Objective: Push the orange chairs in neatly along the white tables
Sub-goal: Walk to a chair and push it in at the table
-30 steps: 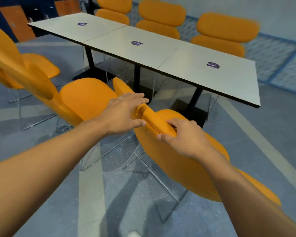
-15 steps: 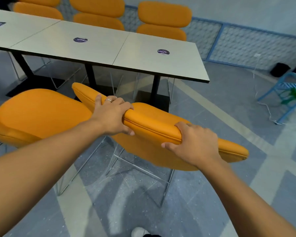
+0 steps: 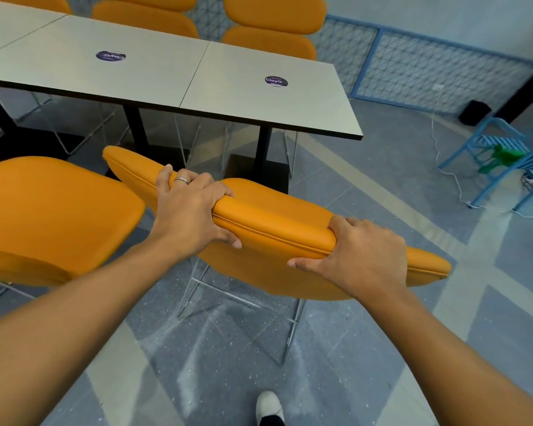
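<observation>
An orange chair stands in front of me, its padded backrest running from left to right just short of the white table. My left hand grips the top of that backrest near its left half, fingers curled over the far side. My right hand holds the same backrest toward its right end, thumb on the near face. The chair's seat is hidden behind the backrest. A second orange chair sits close on the left, touching or nearly touching the first.
Two more orange chairs stand tucked along the table's far side. The table's black pedestal leg is right beyond the held chair. A blue metal chair with a green object stands at right, a white cable trailing on the floor.
The view has swung right and closer to the table end. The held chair's backrest has turned to lie more square to the table edge; both hands keep their grip.
</observation>
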`<state>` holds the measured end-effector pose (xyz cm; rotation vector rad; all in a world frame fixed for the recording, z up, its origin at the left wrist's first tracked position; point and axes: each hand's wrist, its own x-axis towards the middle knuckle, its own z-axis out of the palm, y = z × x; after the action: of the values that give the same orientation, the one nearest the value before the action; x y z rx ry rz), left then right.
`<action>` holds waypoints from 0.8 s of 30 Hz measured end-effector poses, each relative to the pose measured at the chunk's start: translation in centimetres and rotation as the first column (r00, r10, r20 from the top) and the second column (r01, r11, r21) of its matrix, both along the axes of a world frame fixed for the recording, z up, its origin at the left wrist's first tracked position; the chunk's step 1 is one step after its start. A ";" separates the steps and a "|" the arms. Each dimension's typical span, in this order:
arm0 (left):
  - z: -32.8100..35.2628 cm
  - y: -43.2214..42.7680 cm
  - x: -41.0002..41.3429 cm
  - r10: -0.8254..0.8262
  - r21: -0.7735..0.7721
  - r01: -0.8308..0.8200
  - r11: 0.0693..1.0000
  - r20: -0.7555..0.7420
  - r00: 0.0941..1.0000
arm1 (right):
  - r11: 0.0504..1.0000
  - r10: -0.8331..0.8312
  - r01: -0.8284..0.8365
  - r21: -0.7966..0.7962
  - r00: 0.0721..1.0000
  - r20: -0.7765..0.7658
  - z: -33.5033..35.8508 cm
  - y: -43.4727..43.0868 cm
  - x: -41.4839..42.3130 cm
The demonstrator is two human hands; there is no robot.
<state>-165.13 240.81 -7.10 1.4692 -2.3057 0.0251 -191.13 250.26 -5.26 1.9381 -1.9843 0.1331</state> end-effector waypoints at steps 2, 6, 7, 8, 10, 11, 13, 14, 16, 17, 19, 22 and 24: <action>0.0 -0.2 -0.4 0.003 0.000 -0.003 1.000 -0.006 1.000 | 1.000 -0.003 0.003 0.013 1.000 0.002 0.0 -0.4 -0.4; 0.0 -0.6 -1.2 0.014 -0.001 -0.014 1.000 -0.014 1.000 | 1.000 -0.003 0.003 0.021 1.000 0.006 -0.1 -1.2 -1.4; 0.0 -0.8 -1.5 0.018 -0.002 -0.019 1.000 -0.012 1.000 | 1.000 0.001 -0.001 0.024 1.000 0.009 -0.1 -1.4 -1.8; 0.0 -0.9 -1.8 0.023 -0.003 -0.023 1.000 -0.009 1.000 | 1.000 0.004 -0.005 0.029 1.000 0.015 0.0 -1.6 -2.1; 0.0 -1.2 -2.5 0.032 -0.010 -0.032 0.999 -0.011 0.999 | 0.999 0.013 -0.013 0.035 1.000 0.021 0.1 -2.2 -2.9; -0.1 -1.3 -2.9 0.037 -0.015 -0.037 0.999 -0.014 0.999 | 0.999 0.016 -0.017 0.035 1.000 0.021 0.1 -2.5 -3.4; -0.2 -1.5 -3.9 0.048 -0.026 -0.049 0.998 -0.016 0.999 | 0.999 0.023 -0.024 0.036 0.999 0.026 0.1 -3.2 -4.5; -0.2 -1.7 -4.5 0.056 -0.031 -0.056 0.998 -0.011 0.998 | 0.999 0.027 -0.028 0.041 0.999 0.033 0.1 -3.6 -5.2; -0.3 -2.0 -5.5 0.072 -0.036 -0.072 0.997 -0.006 0.997 | 0.998 0.035 -0.037 0.047 0.998 0.044 0.0 -4.3 -6.4; -0.3 -2.2 -6.1 0.078 -0.037 -0.078 0.996 -0.004 0.997 | 0.998 0.040 -0.042 0.046 0.998 0.047 0.0 -4.7 -7.1; -0.3 -2.7 -7.3 0.095 -0.037 -0.095 0.995 -0.005 0.996 | 0.998 0.053 -0.055 0.038 0.998 0.044 0.0 -5.7 -8.3; -0.2 -3.7 -9.2 0.123 -0.036 -0.122 0.992 0.005 0.992 | 0.997 0.064 -0.065 0.028 0.997 0.052 0.0 -7.5 -10.2; -0.2 -4.4 -10.3 0.143 -0.034 -0.142 0.989 0.011 0.990 | 0.997 0.064 -0.066 0.026 0.996 0.054 0.0 -8.7 -11.3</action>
<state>-175.46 236.45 -7.25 1.6186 -2.1951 0.1136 -202.41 241.60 -5.25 2.0378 -1.9671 0.1765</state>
